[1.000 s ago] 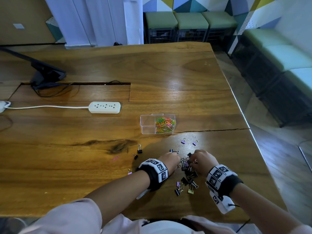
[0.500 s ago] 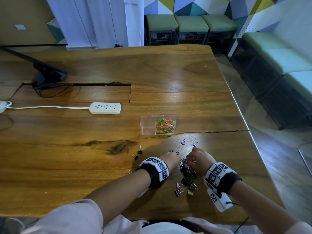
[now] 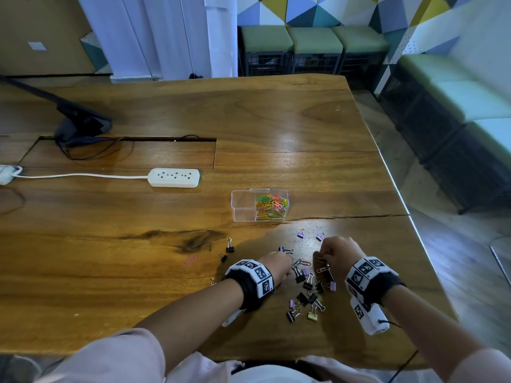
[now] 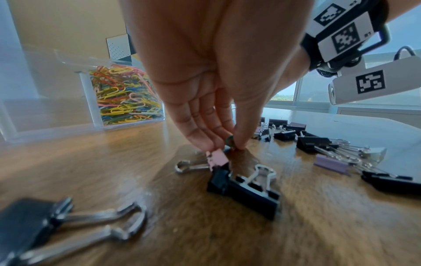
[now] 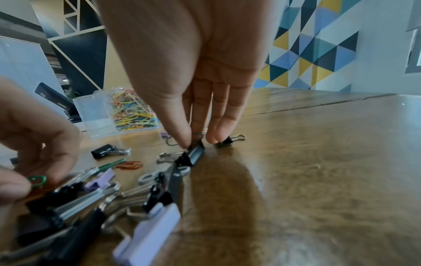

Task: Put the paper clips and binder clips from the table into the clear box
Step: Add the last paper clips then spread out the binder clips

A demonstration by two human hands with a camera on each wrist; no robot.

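The clear box [image 3: 243,205] stands mid-table, its right compartment full of colourful paper clips [image 3: 271,205]. In front of it lies a heap of black, purple and pink binder clips [image 3: 309,288]. My left hand [image 4: 230,144] pinches a green paper clip [image 4: 229,140] between thumb and fingers, just above a pink binder clip [image 4: 216,158]. My right hand [image 5: 193,142] pinches a dark green paper clip [image 5: 197,134] that lies on a black binder clip [image 5: 193,153]. In the head view both hands [image 3: 279,262] [image 3: 329,255] reach down at the far end of the heap.
Loose binder clips [image 3: 229,246] and a pink paper clip [image 3: 190,260] lie to the left of my hands; two purple clips [image 3: 301,234] lie nearer the box. A white power strip [image 3: 174,177] and a black stand [image 3: 80,125] are at the far left. The table edge [image 3: 409,217] runs along the right.
My hands have drawn a little apart over the heap. The right hand has shifted slightly towards the box; each hand now pinches a paper clip.
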